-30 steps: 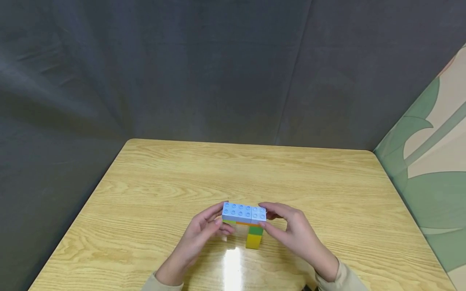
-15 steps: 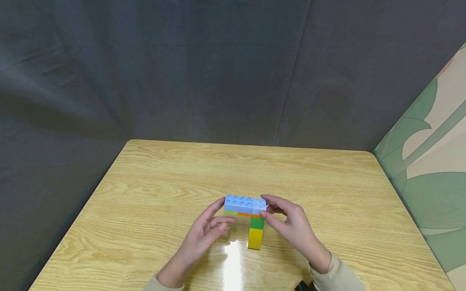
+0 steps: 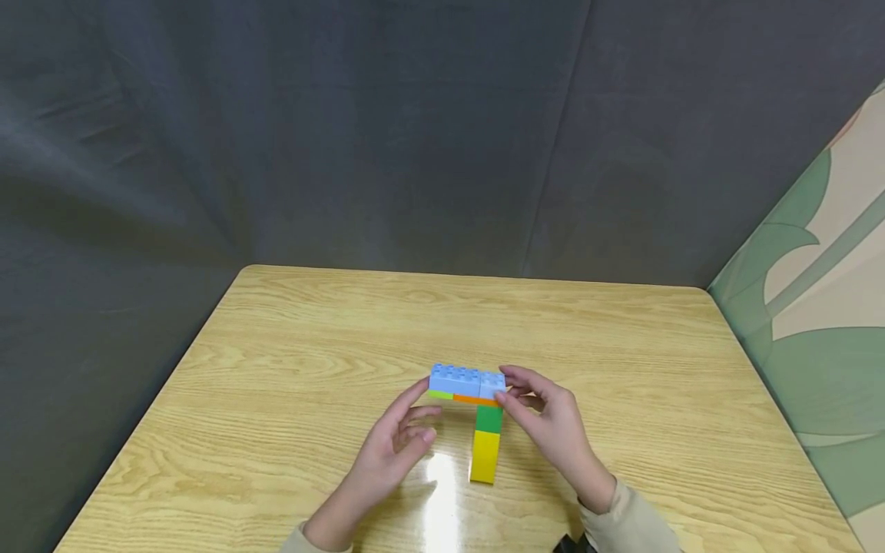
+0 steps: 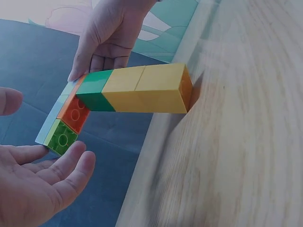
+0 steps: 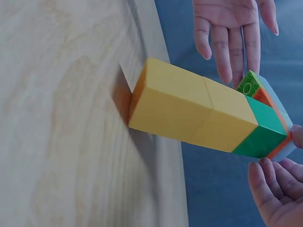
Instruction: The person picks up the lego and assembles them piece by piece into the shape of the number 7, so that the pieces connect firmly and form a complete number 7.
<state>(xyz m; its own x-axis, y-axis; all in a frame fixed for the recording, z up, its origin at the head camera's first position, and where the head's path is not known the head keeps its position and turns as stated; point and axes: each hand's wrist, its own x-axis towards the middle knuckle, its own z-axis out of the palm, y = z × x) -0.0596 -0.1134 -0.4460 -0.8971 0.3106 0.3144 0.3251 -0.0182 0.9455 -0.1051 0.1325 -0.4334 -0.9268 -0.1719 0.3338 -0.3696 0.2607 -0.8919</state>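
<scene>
An L-shaped structure of toy building bricks stands between the hands. Along its top run two light blue bricks (image 3: 455, 379), over a lime green brick (image 4: 61, 137) and an orange one (image 4: 74, 113). Below the right end, a green brick (image 3: 488, 419) and yellow bricks (image 3: 485, 457) form a column. Thumb and fingers of my right hand (image 3: 553, 422) pinch the top's right end. My left hand (image 3: 384, 453) has loosely extended fingers; its index fingertip is at the top's left end, its thumb apart. Whether the column's foot touches the table, I cannot tell.
Beneath the bricks lies a wood-grain table (image 3: 311, 346), with a bright reflection near its front. A dark cloth (image 3: 415, 138) hangs behind it. A green and beige patterned surface (image 3: 823, 384) borders the right side. Something black (image 3: 574, 544) shows by the right sleeve.
The structure's top has risen in the head view and tilted, showing more of the column's front. My right hand moved up with it. My left thumb has come away from the bricks.
</scene>
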